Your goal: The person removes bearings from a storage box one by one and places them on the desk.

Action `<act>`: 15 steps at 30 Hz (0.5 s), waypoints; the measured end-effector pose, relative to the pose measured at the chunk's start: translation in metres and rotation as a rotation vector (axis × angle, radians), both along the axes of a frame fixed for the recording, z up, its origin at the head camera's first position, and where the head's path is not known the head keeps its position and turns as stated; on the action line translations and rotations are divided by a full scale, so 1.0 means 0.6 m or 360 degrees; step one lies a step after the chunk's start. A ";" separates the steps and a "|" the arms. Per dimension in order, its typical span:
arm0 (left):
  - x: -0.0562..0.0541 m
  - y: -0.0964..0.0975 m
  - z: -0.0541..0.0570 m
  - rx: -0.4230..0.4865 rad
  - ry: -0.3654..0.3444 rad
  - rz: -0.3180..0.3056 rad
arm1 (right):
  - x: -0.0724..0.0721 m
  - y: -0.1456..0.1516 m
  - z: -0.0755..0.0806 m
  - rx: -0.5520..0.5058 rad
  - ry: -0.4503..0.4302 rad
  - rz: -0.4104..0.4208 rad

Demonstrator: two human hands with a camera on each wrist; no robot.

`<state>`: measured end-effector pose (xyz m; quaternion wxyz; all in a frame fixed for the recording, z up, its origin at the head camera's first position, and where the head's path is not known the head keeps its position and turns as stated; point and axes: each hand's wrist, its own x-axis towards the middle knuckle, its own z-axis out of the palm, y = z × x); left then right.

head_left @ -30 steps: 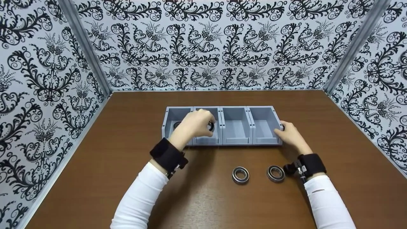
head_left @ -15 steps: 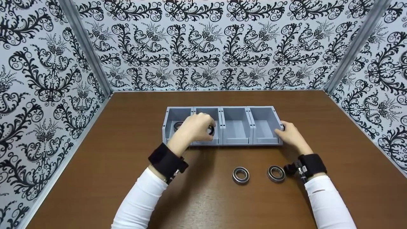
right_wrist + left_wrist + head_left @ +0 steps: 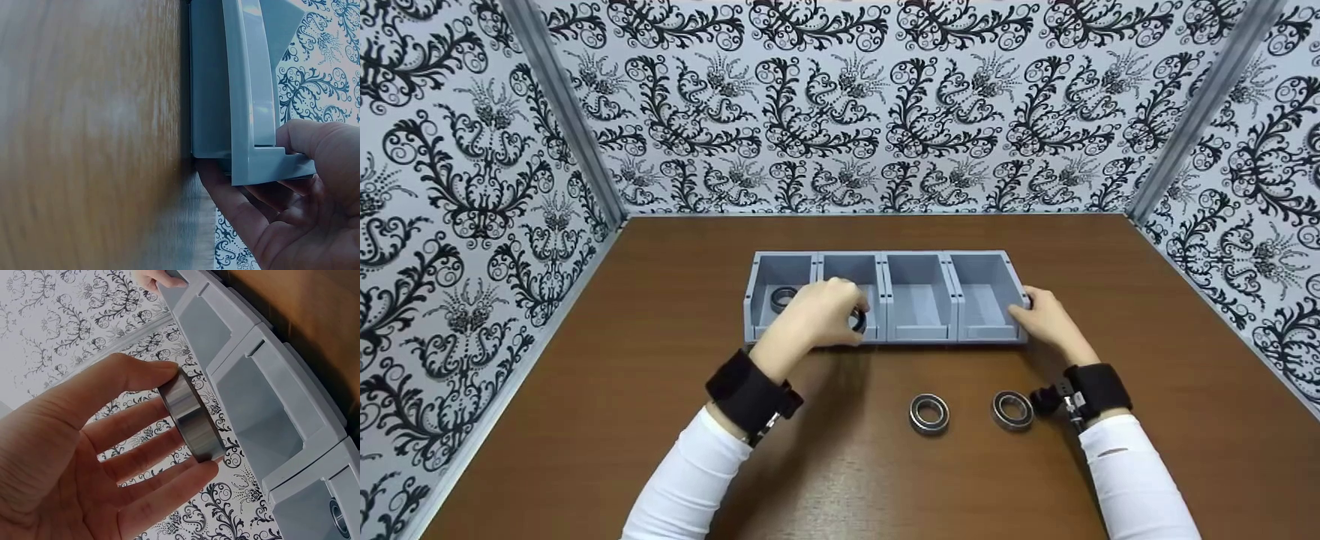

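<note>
Mid-frame, a bearing (image 3: 194, 422) is being pinched by the left hand (image 3: 819, 311) above the grey bins (image 3: 919, 332), best lowered gently, their right end gripped by the right hand (image 3: 1046, 319).

The held bearing (image 3: 194, 419) has a glossy, smooth metal outer face. The bins (image 3: 919, 333) are smooth, satin plastic. The surface (image 3: 847, 480) shows glossy wood grain; the sleeves (image 3: 686, 476) are matt cloth.
</note>
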<state>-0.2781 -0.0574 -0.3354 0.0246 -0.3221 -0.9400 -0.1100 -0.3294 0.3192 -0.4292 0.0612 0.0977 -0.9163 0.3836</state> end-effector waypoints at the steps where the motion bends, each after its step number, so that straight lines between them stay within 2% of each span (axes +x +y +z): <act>1: 0.001 -0.001 -0.001 0.0002 0.0000 -0.0007 | 0.001 0.000 0.001 -0.0003 -0.0001 0.0001; 15: 0.017 -0.007 -0.006 0.0015 -0.0085 -0.0034 | 0.001 -0.001 0.002 0.0015 -0.0014 -0.0019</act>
